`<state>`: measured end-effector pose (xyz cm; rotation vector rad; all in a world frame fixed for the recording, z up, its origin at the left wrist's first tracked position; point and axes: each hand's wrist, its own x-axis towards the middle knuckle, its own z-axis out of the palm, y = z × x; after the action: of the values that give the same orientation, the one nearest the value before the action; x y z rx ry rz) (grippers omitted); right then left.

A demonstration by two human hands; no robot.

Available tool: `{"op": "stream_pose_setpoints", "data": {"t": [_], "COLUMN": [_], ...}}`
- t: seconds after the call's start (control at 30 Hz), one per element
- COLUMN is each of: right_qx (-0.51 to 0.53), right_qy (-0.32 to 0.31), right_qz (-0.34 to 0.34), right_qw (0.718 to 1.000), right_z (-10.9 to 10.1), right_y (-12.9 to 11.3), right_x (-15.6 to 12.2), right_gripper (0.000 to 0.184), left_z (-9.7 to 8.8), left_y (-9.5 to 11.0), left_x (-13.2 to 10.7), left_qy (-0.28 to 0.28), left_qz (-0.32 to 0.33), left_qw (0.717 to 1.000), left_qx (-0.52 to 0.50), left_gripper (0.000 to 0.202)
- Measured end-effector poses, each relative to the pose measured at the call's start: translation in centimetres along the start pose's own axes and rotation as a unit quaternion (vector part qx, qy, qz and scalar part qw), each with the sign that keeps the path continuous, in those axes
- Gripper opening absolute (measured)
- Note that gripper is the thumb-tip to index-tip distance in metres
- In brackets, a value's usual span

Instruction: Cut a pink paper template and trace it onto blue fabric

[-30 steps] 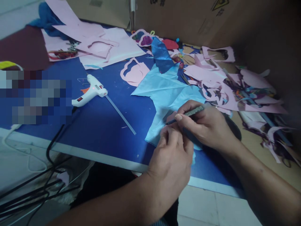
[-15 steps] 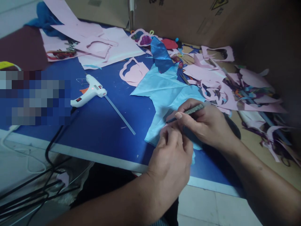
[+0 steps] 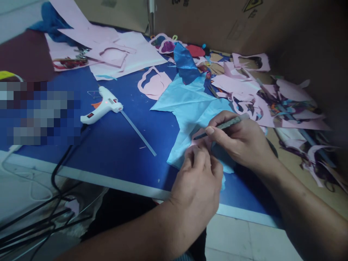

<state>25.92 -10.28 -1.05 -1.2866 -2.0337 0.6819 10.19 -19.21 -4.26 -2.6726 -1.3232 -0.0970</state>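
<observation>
Between the fingers of my right hand [image 3: 241, 139] is a slim dark pen [image 3: 230, 124], its tip down at the edge of a small pink cut-out [image 3: 199, 135]. My left hand [image 3: 199, 181] has its bent fingertips gathered on the near side of that cut-out, holding it against the light blue cloth [image 3: 190, 105]. Both hands cover much of the pink piece, so its full outline is hidden. The cloth lies on the blue tabletop [image 3: 130, 152], with a darker blue shiny scrap [image 3: 185, 63] over its far end.
A white hot glue gun [image 3: 104, 106] with a long glue stick [image 3: 138, 133] lies to the left. Pink sheets [image 3: 108, 36] and a pink cut-out frame [image 3: 154, 84] lie farther back. Pink offcuts [image 3: 236, 81] heap up at right, before a cardboard box [image 3: 206, 21]. A black cable [image 3: 61, 165] hangs over the edge.
My right hand has shifted slightly and the pen is tilted differently, its tip showing more clearly on the pink cut-out. My left hand stays in place.
</observation>
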Motion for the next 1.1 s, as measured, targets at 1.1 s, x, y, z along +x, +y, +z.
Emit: {"op": "stream_pose_setpoints", "data": {"t": [1.1], "right_qx": [-0.002], "right_qy": [-0.004], "right_qz": [0.005], "right_qw": [1.0], "right_z": [0.27], "right_y": [0.58], "right_x": [0.27], "right_gripper": [0.046], "left_z": [0.27], "left_y": [-0.02], "left_x": [-0.17], "left_qy": [0.018], "left_qz": [-0.001], "left_qw": [1.0], "left_qx": [0.006], "left_gripper": [0.059]}}
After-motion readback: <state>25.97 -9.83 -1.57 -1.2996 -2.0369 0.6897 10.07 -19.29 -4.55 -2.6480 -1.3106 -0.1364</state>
